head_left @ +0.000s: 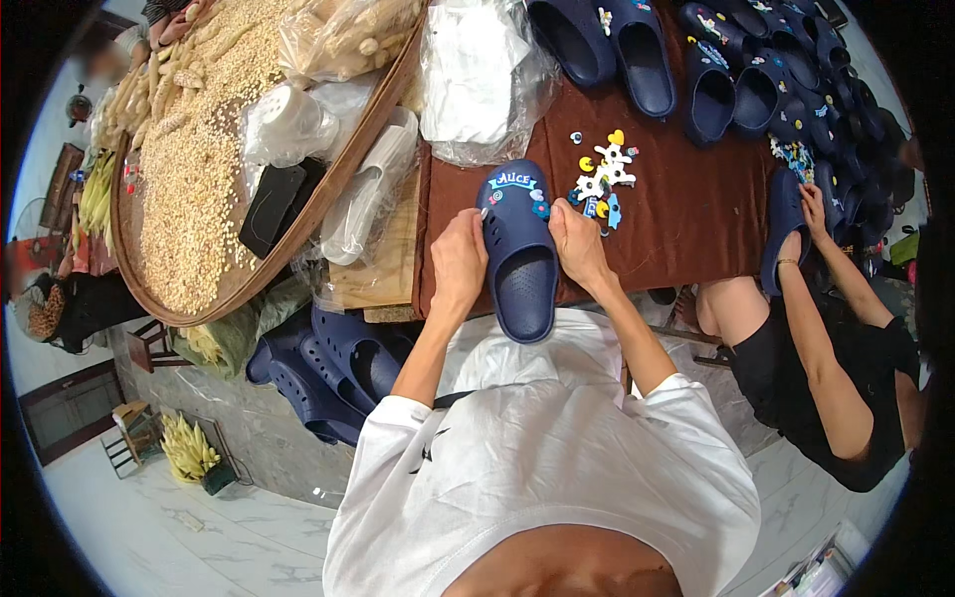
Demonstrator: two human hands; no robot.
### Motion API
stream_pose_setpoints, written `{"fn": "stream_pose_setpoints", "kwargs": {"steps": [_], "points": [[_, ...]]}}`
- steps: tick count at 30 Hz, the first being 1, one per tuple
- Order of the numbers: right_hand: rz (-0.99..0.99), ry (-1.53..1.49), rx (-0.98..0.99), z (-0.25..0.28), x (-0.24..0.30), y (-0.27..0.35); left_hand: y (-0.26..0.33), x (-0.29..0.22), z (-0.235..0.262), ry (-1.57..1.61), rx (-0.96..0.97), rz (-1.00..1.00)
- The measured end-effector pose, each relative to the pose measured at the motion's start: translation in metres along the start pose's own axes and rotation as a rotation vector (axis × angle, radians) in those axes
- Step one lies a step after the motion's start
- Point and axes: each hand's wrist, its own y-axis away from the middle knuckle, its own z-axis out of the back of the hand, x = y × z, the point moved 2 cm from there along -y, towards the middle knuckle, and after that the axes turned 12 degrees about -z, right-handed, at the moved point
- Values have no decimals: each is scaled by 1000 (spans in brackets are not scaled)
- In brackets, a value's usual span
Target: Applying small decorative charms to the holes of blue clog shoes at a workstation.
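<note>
A navy foam clog (519, 247) is held upright between my two hands at the table's near edge, its toe pointing away from me. Several colourful charms sit on its toe, among them a light blue banner (513, 181) and a blue flower (540, 210). My left hand (460, 261) is closed on the clog's left side, by the side holes. On the opposite side, my right hand (579, 245) grips the edge next to the flower charm; its fingertips are partly hidden. Just beyond my right hand lies a loose pile of white, yellow and blue charms (603, 177).
A brown cloth (686, 224) covers the table. Navy clogs (645, 65) fill the far right, where another person holds a clog (785, 229). At left stand a round tray (189, 316) of corn kernels, a wrapped white clog (373, 189) and plastic bags (485, 80). More clogs (323, 373) lie below.
</note>
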Motion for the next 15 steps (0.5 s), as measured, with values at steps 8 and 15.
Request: {"fn": "stream_pose_setpoints", "kwargs": {"steps": [8, 15], "points": [[-73, -22, 44, 4, 6, 4, -21, -18, 3, 120, -124, 8], [-349, -49, 261, 7, -5, 6, -69, -54, -25, 266, 34, -132]]}}
